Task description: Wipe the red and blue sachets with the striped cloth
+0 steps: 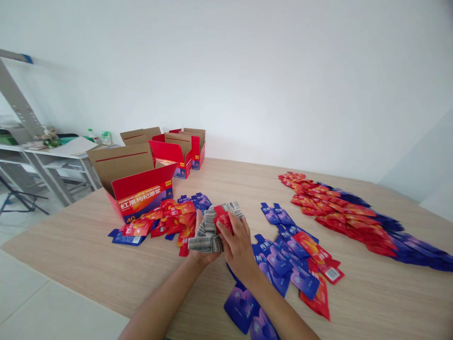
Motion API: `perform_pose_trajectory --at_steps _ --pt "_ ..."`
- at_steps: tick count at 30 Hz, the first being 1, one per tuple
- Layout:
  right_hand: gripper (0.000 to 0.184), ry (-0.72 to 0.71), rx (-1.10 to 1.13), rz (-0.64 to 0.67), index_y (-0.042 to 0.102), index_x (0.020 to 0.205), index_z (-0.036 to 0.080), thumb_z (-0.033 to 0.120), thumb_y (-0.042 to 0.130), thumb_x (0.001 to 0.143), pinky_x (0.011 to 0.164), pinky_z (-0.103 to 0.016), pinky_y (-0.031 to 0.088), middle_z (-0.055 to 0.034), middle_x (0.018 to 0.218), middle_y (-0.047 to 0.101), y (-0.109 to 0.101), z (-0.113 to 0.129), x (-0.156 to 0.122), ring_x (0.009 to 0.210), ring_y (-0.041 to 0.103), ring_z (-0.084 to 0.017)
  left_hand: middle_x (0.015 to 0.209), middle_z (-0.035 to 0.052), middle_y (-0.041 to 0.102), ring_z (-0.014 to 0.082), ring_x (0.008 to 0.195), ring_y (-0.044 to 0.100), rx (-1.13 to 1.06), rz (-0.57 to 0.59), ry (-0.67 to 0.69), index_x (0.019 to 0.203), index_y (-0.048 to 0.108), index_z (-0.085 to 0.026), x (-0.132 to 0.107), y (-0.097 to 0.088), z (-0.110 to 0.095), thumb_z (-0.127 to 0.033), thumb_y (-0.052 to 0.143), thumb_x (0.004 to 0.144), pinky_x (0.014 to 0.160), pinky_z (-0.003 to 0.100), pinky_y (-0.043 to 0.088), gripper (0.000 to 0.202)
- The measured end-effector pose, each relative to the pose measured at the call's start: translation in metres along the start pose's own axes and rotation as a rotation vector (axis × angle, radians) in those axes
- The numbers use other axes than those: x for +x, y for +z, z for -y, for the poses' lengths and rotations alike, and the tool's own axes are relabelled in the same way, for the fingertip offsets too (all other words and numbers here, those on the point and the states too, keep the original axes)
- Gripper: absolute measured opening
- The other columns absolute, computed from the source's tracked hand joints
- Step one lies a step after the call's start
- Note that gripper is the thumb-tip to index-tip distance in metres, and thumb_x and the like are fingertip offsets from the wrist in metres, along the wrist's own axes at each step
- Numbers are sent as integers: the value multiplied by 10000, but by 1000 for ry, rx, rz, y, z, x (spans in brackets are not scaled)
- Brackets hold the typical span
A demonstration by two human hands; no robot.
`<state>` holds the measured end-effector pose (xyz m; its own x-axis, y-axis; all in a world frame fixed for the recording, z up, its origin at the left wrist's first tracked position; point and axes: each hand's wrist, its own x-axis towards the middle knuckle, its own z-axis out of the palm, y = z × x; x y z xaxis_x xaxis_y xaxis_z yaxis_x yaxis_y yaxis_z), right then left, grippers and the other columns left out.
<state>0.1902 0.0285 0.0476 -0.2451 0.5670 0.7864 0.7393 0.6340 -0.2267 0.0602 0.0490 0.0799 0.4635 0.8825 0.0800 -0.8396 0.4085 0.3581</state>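
Observation:
In front of me, my left hand (207, 258) is closed from below around a thick bundle of grey, black-and-white striped pieces (208, 225). I cannot make out what these pieces are. My right hand (239, 243) lies over the bundle's right side, its fingers closed on a small red packet (224, 221) set against the striped pieces. Left of my hands, loose red sachets (177, 212) lie heaped with blue ones. Purple-blue sachets (279, 259) spread beside and under my right forearm, with a few red sachets (316, 248) over them.
An open red carton (141, 186) stands left of the heap, and further open red cartons (173, 153) stand behind it. Long overlapping rows of red and blue sachets (339, 212) cover the table's right side. A grey-framed desk (67, 158) stands at the far left.

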Motion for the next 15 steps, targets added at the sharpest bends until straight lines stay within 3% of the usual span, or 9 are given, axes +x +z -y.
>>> perform_pose_trajectory --at_steps 4,9,15 --pt "495 87 -78 -65 511 1457 366 172 493 1001 1180 -677 265 -44 1684 211 -8 -10 6 1525 255 -328 1029 98 780 244 1027 726 -35 31 -62 1093 735 -178 0 0 11 -687 485 912 948 363 561 596" --pt "338 194 -54 -85 642 1332 268 291 518 1018 1127 -609 412 -120 1614 355 -15 -26 11 1443 409 -333 1082 94 775 257 1023 727 -50 -18 -96 994 786 -208 -2 1 20 -675 436 936 937 338 563 586" --pt "420 297 -6 -122 543 1436 249 347 497 1030 1173 -586 377 -128 1598 378 -20 -34 13 1466 383 -314 1094 92 774 265 1043 719 -104 45 -136 1052 771 -179 -3 0 26 -677 433 936 964 361 550 613"
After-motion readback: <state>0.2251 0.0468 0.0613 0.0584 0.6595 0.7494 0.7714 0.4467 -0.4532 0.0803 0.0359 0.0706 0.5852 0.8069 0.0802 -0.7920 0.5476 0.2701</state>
